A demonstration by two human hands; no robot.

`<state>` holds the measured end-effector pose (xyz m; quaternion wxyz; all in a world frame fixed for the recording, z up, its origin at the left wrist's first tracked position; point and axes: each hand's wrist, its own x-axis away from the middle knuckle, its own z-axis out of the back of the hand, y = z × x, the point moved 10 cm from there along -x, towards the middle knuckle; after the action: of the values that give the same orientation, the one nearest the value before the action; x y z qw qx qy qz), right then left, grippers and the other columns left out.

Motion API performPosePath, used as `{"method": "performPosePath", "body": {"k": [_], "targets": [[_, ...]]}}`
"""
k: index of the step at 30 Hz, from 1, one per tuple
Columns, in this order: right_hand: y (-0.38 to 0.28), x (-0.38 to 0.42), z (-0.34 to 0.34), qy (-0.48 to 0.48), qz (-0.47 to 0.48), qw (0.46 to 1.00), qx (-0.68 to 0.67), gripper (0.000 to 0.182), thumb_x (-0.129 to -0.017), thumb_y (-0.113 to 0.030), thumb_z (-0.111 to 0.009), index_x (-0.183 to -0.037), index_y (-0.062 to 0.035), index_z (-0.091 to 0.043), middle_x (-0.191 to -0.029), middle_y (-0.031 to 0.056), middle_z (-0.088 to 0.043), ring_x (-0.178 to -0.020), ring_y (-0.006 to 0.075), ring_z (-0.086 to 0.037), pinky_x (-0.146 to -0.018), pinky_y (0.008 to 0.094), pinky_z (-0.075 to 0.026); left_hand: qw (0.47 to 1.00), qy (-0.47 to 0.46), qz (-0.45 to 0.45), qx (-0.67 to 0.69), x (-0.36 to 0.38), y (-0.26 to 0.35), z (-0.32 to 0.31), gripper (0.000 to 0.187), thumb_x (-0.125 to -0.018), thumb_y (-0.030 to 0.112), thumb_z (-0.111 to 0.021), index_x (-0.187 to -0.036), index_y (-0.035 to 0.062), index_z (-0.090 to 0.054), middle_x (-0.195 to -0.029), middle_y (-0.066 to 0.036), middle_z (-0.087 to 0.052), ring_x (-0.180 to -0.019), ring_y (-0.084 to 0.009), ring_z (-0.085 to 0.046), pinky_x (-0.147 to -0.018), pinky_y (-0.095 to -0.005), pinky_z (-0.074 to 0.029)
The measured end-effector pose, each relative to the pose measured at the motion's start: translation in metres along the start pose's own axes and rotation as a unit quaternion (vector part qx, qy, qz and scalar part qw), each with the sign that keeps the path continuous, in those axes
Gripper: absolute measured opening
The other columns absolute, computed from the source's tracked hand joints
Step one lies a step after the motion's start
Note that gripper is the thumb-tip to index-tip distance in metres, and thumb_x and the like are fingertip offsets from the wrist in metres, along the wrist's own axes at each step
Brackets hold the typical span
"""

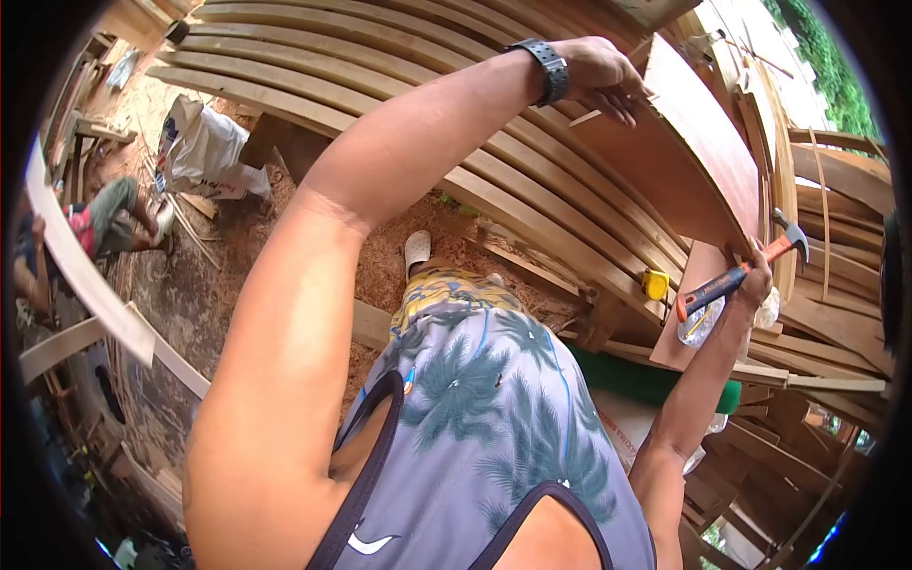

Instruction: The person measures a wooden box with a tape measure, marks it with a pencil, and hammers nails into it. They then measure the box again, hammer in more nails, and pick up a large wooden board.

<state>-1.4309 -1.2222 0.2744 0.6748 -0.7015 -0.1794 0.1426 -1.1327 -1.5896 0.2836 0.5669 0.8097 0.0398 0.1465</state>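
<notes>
A thin plywood sheet point(708, 119) is held tilted over a row of long wooden slats. My left hand point(603, 78), with a dark watch on its wrist, has its fingers bent over one end of the sheet. My right hand point(756, 280) is closed around a claw hammer point(711, 291) with an orange and dark handle, its fingertips right at the sheet's lower corner. Just left of the hammer, a yellow tape measure point(655, 284) rests near the slat ends. A clear plastic bag point(701, 325) lies below the hammer handle.
Long wooden slats point(380, 81) stretch across the top. A white sack point(204, 152) stands on the sawdust-covered ground. Another person point(114, 214) sits at the far left beside a pale board point(90, 271). Stacked timber point(836, 294) fills the right side, and a green roll point(608, 378) lies beside my torso.
</notes>
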Motion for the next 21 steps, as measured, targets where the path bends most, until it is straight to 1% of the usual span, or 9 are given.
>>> {"method": "performPosePath", "body": {"k": [7, 9, 11, 13, 14, 15, 17, 19, 21], "targets": [[-0.004, 0.008, 0.002, 0.015, 0.006, 1.0, 0.007, 0.028, -0.094, -0.012, -0.068, -0.115, 0.0054, -0.064, -0.108, 0.0167, -0.07, -0.101, 0.0269, -0.069, -0.086, 0.045, -0.063, 1.0, 0.002, -0.005, 0.006, 0.003, -0.004, -0.002, 0.028, -0.099, 0.014, -0.063, -0.11, -0.0121, -0.066, -0.094, -0.026, -0.073, -0.078, -0.0271, -0.076, -0.069, -0.031, -0.066], [-0.004, 0.011, 0.001, 0.009, 0.006, 1.0, 0.009, 0.03, -0.094, -0.011, -0.067, -0.118, 0.0068, -0.064, -0.109, 0.0178, -0.069, -0.1, 0.0275, -0.07, -0.086, 0.045, -0.063, 1.0, -0.008, -0.003, 0.002, 0.004, -0.005, -0.004, 0.029, -0.099, 0.014, -0.063, -0.111, -0.0125, -0.065, -0.094, -0.026, -0.073, -0.079, -0.0276, -0.076, -0.07, -0.0317, -0.066], [-0.01, 0.016, -0.001, 0.019, 0.005, 0.999, 0.045, 0.032, -0.093, -0.006, -0.065, -0.121, 0.0096, -0.062, -0.111, 0.0195, -0.068, -0.101, 0.0299, -0.07, -0.088, 0.0462, -0.063, 0.999, 0.018, 0.013, 0.028, 0.008, -0.008, -0.001, 0.031, -0.1, 0.016, -0.062, -0.114, -0.0127, -0.063, -0.096, -0.025, -0.073, -0.081, -0.028, -0.076, -0.072, -0.0327, -0.066], [-0.01, 0.027, -0.005, 0.011, -0.04, 0.998, 0.053, 0.036, -0.094, -0.005, -0.062, -0.127, 0.0072, -0.057, -0.116, 0.018, -0.067, -0.105, 0.0307, -0.069, -0.09, 0.051, -0.062, 1.0, -0.001, 0.017, 0.026, 0.006, -0.017, 0.0, 0.031, -0.101, 0.018, -0.063, -0.113, -0.0107, -0.064, -0.096, -0.024, -0.073, -0.081, -0.0271, -0.076, -0.072, -0.0324, -0.066], [-0.008, 0.03, -0.004, -0.002, -0.05, 0.997, 0.061, 0.037, -0.094, -0.005, -0.062, -0.128, 0.0076, -0.055, -0.113, 0.0191, -0.067, -0.105, 0.032, -0.07, -0.091, 0.0506, -0.062, 0.999, -0.003, 0.023, 0.026, 0.009, -0.021, 0.0, 0.031, -0.101, 0.019, -0.064, -0.112, -0.0098, -0.064, -0.096, -0.023, -0.073, -0.081, -0.0262, -0.076, -0.072, -0.0317, -0.066], [-0.007, 0.034, -0.008, 0.001, -0.056, 0.995, 0.079, 0.037, -0.094, -0.004, -0.06, -0.128, 0.0084, -0.054, -0.111, 0.0207, -0.067, -0.101, 0.0334, -0.071, -0.091, 0.049, -0.062, 0.999, -0.006, 0.028, 0.026, 0.012, -0.024, 0.0, 0.031, -0.1, 0.02, -0.065, -0.112, -0.009, -0.065, -0.096, -0.023, -0.073, -0.081, -0.0252, -0.076, -0.072, -0.0309, -0.066], [-0.007, 0.046, -0.014, 0.001, -0.069, 0.995, 0.072, 0.035, -0.093, -0.003, -0.061, -0.125, 0.0093, -0.055, -0.107, 0.021, -0.068, -0.095, 0.0325, -0.072, -0.088, 0.0458, -0.063, 0.999, 0.007, 0.04, -0.001, 0.019, -0.026, 0.0, 0.032, -0.099, 0.022, -0.068, -0.11, -0.0078, -0.066, -0.094, -0.02, -0.073, -0.08, -0.0232, -0.076, -0.071, -0.0287, -0.066], [-0.011, 0.053, -0.02, 0.001, -0.066, 0.995, 0.077, 0.03, -0.089, 0.001, -0.066, -0.117, 0.0116, -0.061, -0.102, 0.0205, -0.068, -0.089, 0.0296, -0.072, -0.079, 0.0424, -0.065, 0.998, 0.012, 0.056, 0.006, 0.024, -0.031, -0.001, 0.028, -0.1, 0.021, -0.067, -0.108, -0.0062, -0.066, -0.09, -0.015, -0.072, -0.08, -0.022, -0.076, -0.068, -0.0272, -0.066], [-0.01, 0.052, -0.018, -0.021, -0.079, 0.993, 0.082, 0.028, -0.088, 0.002, -0.066, -0.114, 0.0111, -0.062, -0.099, 0.0187, -0.069, -0.089, 0.0285, -0.072, -0.079, 0.0435, -0.065, 0.998, 0.006, 0.067, 0.012, 0.027, -0.037, -0.003, 0.027, -0.101, 0.02, -0.065, -0.108, -0.0061, -0.066, -0.091, -0.017, -0.073, -0.079, -0.022, -0.076, -0.068, -0.0278, -0.066]]}}
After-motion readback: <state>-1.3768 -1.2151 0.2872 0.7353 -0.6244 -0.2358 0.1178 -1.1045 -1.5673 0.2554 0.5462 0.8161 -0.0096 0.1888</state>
